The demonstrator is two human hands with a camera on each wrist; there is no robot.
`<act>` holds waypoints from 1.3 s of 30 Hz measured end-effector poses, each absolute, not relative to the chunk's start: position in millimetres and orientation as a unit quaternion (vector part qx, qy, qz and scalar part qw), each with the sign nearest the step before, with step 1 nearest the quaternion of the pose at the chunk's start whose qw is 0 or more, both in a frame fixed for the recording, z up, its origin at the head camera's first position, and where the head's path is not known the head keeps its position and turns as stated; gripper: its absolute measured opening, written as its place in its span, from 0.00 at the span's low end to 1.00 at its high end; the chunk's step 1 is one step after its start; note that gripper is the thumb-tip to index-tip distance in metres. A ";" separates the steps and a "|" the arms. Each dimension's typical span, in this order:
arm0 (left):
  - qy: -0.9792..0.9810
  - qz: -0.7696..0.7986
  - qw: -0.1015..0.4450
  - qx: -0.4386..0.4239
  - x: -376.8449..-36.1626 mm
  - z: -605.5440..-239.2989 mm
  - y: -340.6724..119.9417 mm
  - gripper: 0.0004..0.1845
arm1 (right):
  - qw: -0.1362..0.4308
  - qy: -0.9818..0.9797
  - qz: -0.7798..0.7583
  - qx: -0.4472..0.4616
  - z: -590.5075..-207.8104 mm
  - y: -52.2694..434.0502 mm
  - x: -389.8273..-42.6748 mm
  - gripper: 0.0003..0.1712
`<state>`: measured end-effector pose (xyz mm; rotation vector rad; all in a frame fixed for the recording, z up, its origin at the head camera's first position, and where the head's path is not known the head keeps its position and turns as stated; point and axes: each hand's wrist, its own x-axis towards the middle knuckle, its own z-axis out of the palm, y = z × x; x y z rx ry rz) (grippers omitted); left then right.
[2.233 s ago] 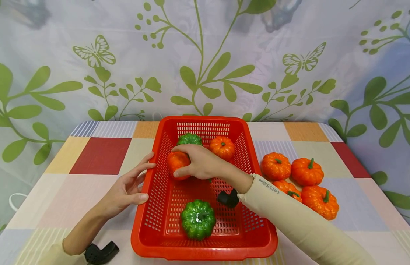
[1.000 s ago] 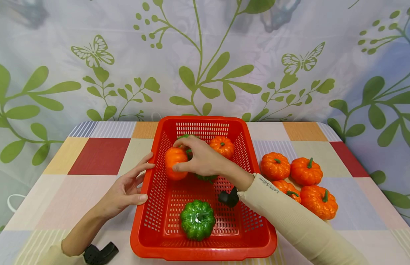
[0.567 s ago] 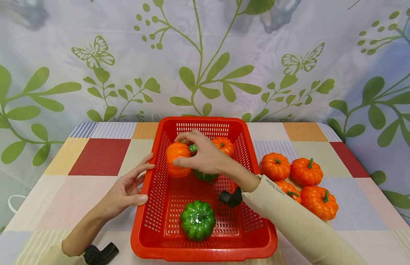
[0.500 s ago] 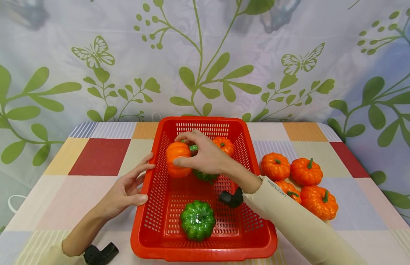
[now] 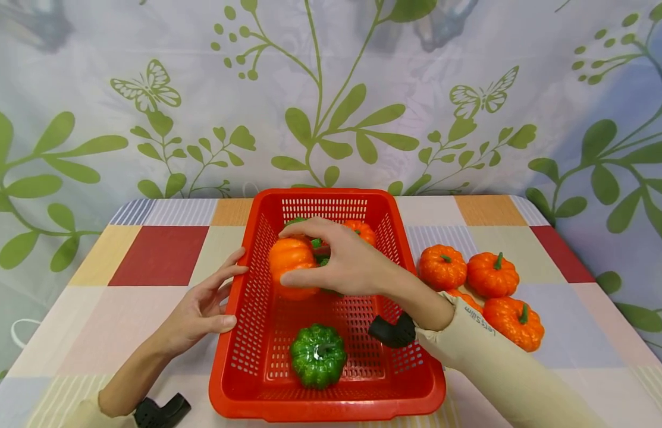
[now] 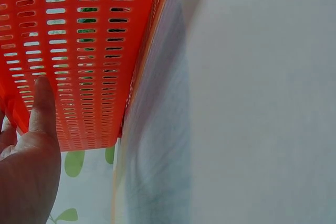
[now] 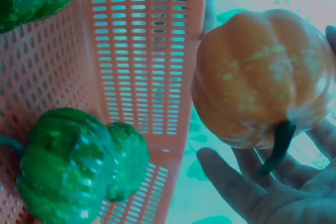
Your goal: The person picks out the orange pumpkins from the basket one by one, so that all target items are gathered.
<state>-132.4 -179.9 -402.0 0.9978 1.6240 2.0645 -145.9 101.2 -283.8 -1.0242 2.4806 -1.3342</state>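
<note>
My right hand grips an orange toy pumpkin, thumb on the near side and fingers over the far side. It is above the left part of a red perforated basket. In the right wrist view the same pumpkin shows its dark green stem pointing toward the palm. Under that hand, green pumpkins lie in the basket, partly hidden in the head view. One green pumpkin sits alone near the front. My left hand rests its thumb and fingertips against the basket's left rim, fingers loosely spread.
Another orange pumpkin lies at the basket's back right, half covered by my hand. Several orange pumpkins cluster on the checked tablecloth to the right. A leaf-patterned curtain hangs behind the table.
The right hand has lifted the orange pumpkin inside the basket and turned it, and the right wrist has shifted rightward. The left hand keeps its place at the rim.
</note>
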 end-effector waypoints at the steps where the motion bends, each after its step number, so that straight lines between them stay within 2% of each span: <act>1: 0.570 0.725 0.164 0.351 -132.1 -402.1 -180.1 0.35 | 0.067 0.826 -0.445 -0.340 -281.8 102.9 -144.3 0.28; 4: 0.571 0.725 0.163 0.348 -131.7 -401.8 -180.2 0.35 | 0.052 0.826 -0.447 -0.339 -276.8 108.5 -140.1 0.28; 8: 0.569 0.727 0.164 0.348 -131.5 -401.7 -180.3 0.34 | 0.039 0.834 -0.448 -0.321 -270.4 117.5 -133.3 0.34; 11: 0.571 0.725 0.161 0.350 -131.6 -401.2 -180.6 0.34 | 0.052 0.835 -0.466 -0.289 -265.3 125.7 -126.7 0.37; 16: 0.576 0.724 0.158 0.344 -131.7 -399.7 -181.4 0.35 | 0.063 0.838 -0.477 -0.257 -259.7 138.8 -118.5 0.36; 26: 0.575 0.724 0.159 0.347 -132.4 -401.2 -180.1 0.35 | 0.052 0.862 -0.435 -0.255 -259.3 159.7 -106.2 0.37; 32: 0.576 0.723 0.158 0.347 -132.5 -401.7 -179.8 0.35 | 0.010 0.872 -0.420 -0.252 -261.9 172.5 -98.6 0.41; 35: 0.578 0.722 0.157 0.345 -132.2 -401.3 -179.6 0.35 | -0.013 0.880 -0.417 -0.225 -264.8 179.4 -94.4 0.44; 39: 0.578 0.723 0.158 0.343 -132.2 -400.7 -179.7 0.35 | -0.012 0.883 -0.435 -0.176 -268.5 189.4 -88.3 0.45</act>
